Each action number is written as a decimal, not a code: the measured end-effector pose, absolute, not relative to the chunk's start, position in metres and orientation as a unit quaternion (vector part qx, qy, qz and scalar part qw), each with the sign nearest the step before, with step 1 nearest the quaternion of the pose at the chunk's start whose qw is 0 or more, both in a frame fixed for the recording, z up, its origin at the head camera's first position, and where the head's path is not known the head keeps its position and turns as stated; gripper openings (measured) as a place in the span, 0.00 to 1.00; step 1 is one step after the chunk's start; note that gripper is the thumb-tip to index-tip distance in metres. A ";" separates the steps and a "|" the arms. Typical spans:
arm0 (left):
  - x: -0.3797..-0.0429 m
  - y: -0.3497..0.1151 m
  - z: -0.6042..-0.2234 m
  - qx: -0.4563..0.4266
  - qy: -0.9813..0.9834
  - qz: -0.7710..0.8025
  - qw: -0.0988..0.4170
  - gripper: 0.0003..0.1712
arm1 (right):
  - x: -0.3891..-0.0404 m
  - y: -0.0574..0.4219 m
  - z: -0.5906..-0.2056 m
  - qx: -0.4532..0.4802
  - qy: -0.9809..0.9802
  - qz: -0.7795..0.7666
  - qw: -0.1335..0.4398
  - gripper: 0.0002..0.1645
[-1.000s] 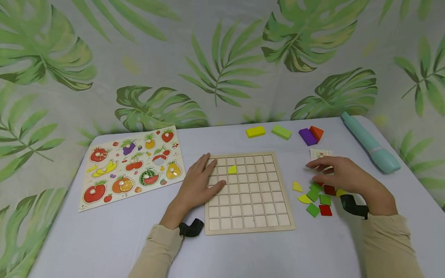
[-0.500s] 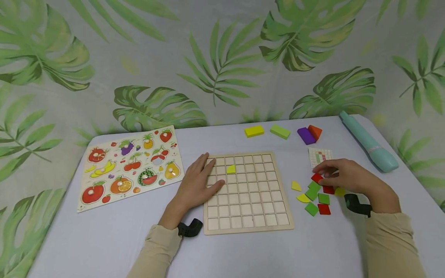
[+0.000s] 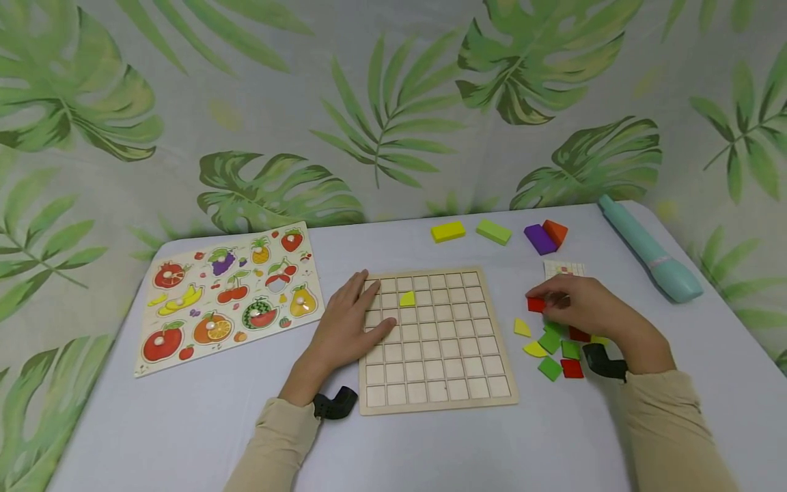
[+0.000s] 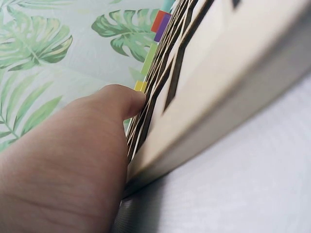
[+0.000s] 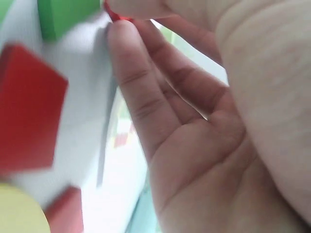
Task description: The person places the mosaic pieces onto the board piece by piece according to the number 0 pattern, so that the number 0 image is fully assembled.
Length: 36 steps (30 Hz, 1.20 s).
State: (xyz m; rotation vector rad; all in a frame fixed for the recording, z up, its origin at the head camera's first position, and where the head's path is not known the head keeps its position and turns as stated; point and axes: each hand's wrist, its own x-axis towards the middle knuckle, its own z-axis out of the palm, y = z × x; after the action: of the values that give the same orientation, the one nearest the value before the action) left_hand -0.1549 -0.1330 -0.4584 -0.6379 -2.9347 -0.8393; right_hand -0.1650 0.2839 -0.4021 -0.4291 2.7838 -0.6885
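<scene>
Grid board (image 3: 438, 350) under the fingers of the left hand (image 3: 344, 326): bare pale wood, matt, smooth rim. Red tile (image 3: 536, 305) in the fingertips of the right hand (image 3: 589, 307): painted wood by the look, smooth. Green tile (image 3: 550, 369) nearer me than those fingers, same finish. Pattern card (image 3: 563, 268) just beyond them: printed paper or thin card. Fruit puzzle board (image 3: 212, 300) left of the left fingers: smooth, printed, wood-like. Tablecloth (image 3: 449, 451) below all fingers: matt white cloth. Backdrop (image 3: 264, 123) well beyond them: leaf-print cloth, faintly wrinkled. Sleeves (image 3: 660, 420) behind the fingers: creased beige cloth.
</scene>
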 end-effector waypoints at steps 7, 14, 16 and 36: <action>-0.155 -0.134 -0.459 -0.204 -0.942 -0.266 0.013 0.45 | -0.167 0.274 -0.406 -0.162 0.955 -0.229 0.095 0.19; -0.156 -0.134 -0.459 -0.205 -0.941 -0.269 0.013 0.45 | -0.170 0.259 -0.409 -0.178 0.953 -0.235 0.073 0.19; -0.156 -0.134 -0.459 -0.204 -0.941 -0.268 0.013 0.45 | -0.172 0.253 -0.409 -0.182 0.952 -0.237 0.065 0.18; -0.154 -0.135 -0.460 -0.206 -0.942 -0.265 0.008 0.46 | -0.175 0.182 -0.403 -0.212 0.930 -0.297 0.055 0.17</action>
State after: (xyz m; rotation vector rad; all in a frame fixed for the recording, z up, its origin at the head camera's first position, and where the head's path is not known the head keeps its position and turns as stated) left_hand -0.1544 -0.1354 -0.4602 -0.6448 -2.9434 -0.8288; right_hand -0.1755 0.1817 -0.4027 -0.6423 2.8215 -0.9005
